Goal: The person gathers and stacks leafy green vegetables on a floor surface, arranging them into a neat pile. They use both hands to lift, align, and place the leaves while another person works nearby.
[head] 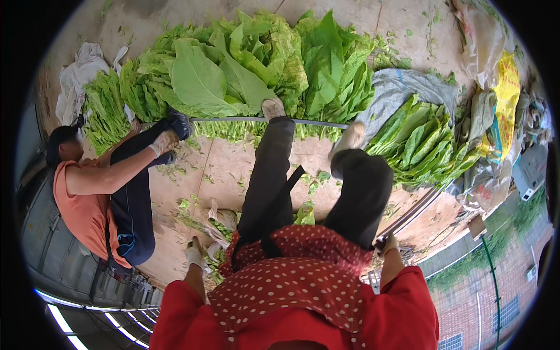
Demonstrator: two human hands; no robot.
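Observation:
My left hand (pixel 194 253), in a pale work glove, hangs beside my left hip; I see nothing in it, but its fingers are too small to read. At my right side my gloved right hand (pixel 388 246) grips the near end of a long metal bar (pixel 413 214), which slants away toward a leaf bundle. Before me lies a wide row of large green leaves, apparently tobacco (pixel 199 76), some yellowing. A thin metal strip (pixel 232 118) runs across their stalks. My left shoe (pixel 273 108) rests on it and my right shoe (pixel 352 136) is near its right end.
A co-worker in an orange top (pixel 87 210) sits at the left, gloved hands near the row. At the right, more leaves (pixel 420 144) lie on a grey sheet (pixel 393 83), near a yellow sack (pixel 507 105). A plastic bag (pixel 218 223) lies by my left leg. Leaf scraps litter the floor.

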